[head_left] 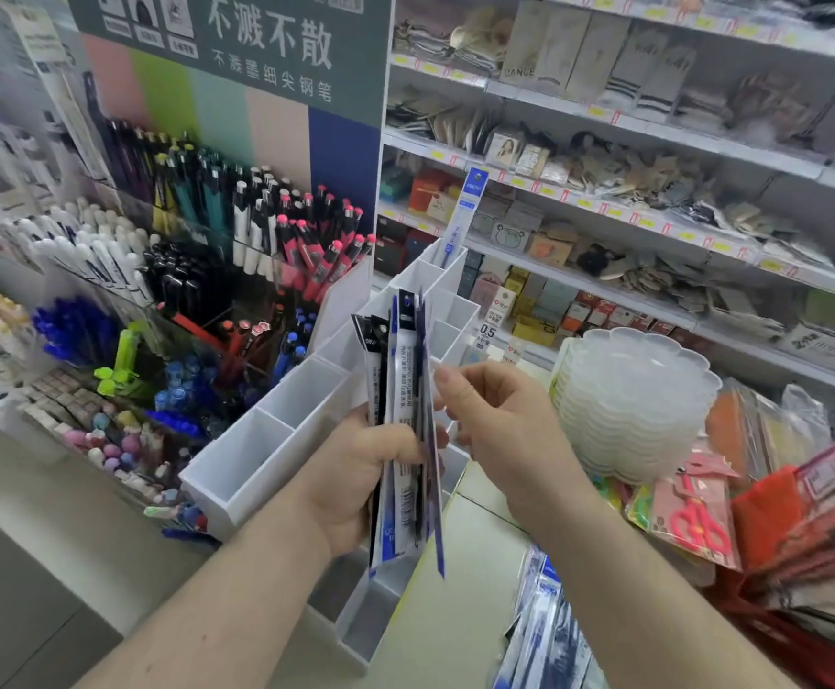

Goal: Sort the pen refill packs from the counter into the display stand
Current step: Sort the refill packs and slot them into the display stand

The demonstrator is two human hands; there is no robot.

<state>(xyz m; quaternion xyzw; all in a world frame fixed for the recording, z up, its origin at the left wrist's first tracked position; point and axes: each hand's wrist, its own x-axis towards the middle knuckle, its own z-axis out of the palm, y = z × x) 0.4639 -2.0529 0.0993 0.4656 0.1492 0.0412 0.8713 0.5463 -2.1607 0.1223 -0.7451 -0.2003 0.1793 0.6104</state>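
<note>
A shop: white shelves (604,126) at two o'clock, pale counter (465,634) below. The left hand (361,469) grips a fan of narrow blue-and-black refill packs (400,440), number unclear, over the white compartmented plastic stand (266,455); one pack (462,216) stands at twelve o'clock. The right hand (495,420), loosely curled, holds nothing.

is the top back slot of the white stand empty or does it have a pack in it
Not empty: one blue refill pack stands in the top rear slot of the white display stand, leaning slightly and sticking out above it.
</note>
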